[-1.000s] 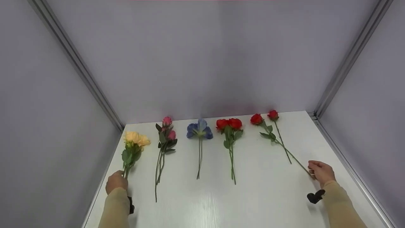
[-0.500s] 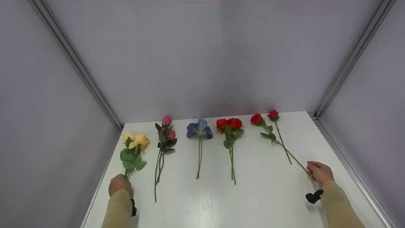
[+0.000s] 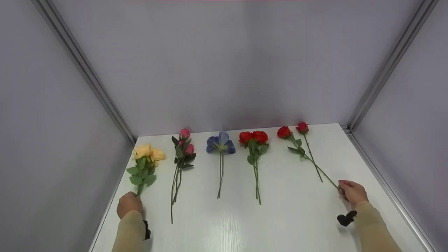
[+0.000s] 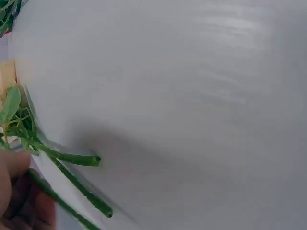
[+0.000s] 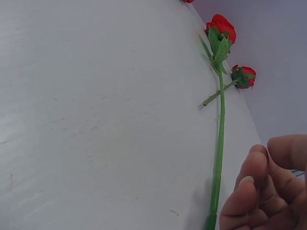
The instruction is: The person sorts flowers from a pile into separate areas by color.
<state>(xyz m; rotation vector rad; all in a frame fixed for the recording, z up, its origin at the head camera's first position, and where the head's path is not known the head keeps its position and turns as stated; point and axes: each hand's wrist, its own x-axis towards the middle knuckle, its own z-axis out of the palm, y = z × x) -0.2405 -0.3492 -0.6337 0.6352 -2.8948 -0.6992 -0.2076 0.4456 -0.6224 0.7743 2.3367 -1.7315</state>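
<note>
While both hands sit at the near corners of the table (image 3: 224,224), each has taken the low end of a stem: the left hand (image 3: 128,204) is curled round the yellow bunch (image 3: 145,164), the right hand (image 3: 352,193) pinches the red rose (image 3: 308,157) stem between fingertips (image 5: 249,177). Both look light and springy, probably wire-cored, so the heads should trail and wobble; a hold nearer the leaves would likely steady them. Just outside the left hand runs the table edge and side wall (image 3: 52,157); the right hand has its wall close too. Between the hands lie the pink (image 3: 182,157), blue (image 3: 220,147) and red (image 3: 254,147) stems, leaving open room mainly above them.
</note>
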